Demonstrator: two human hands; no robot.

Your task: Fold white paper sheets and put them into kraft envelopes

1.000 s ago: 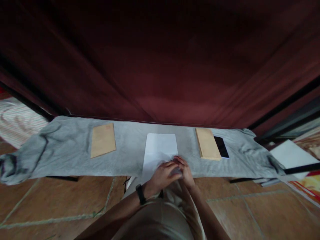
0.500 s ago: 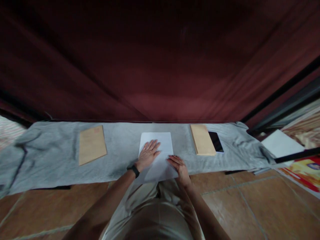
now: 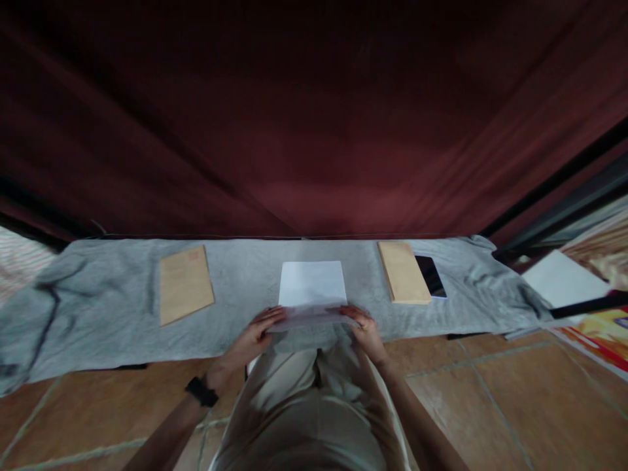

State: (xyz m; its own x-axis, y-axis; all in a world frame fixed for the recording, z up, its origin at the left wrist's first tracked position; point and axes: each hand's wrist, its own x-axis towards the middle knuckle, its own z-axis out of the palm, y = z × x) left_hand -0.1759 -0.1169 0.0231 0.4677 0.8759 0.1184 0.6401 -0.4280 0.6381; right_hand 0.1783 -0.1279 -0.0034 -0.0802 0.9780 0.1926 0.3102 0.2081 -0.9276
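Note:
A white sheet of paper (image 3: 313, 282) lies on the grey cloth straight in front of me. Its near part is raised off the cloth in a blurred, semi-transparent band. My left hand (image 3: 256, 335), with a dark band on its wrist, grips the paper's left side near that part. On the opposite side my right hand (image 3: 366, 332) has its fingers closed on the right edge. Both thumbs are partly hidden.
To the left lies a brown envelope (image 3: 186, 286). On the right a stack of brown envelopes (image 3: 404, 273) sits beside a dark phone or tablet (image 3: 432, 276). The grey cloth (image 3: 245, 268) covers a narrow surface below a dark red curtain (image 3: 314, 131).
My left hand has gone from lying flat on the paper to gripping its left side. The paper's near part, which stretched toward my lap, is now lifted and shortened.

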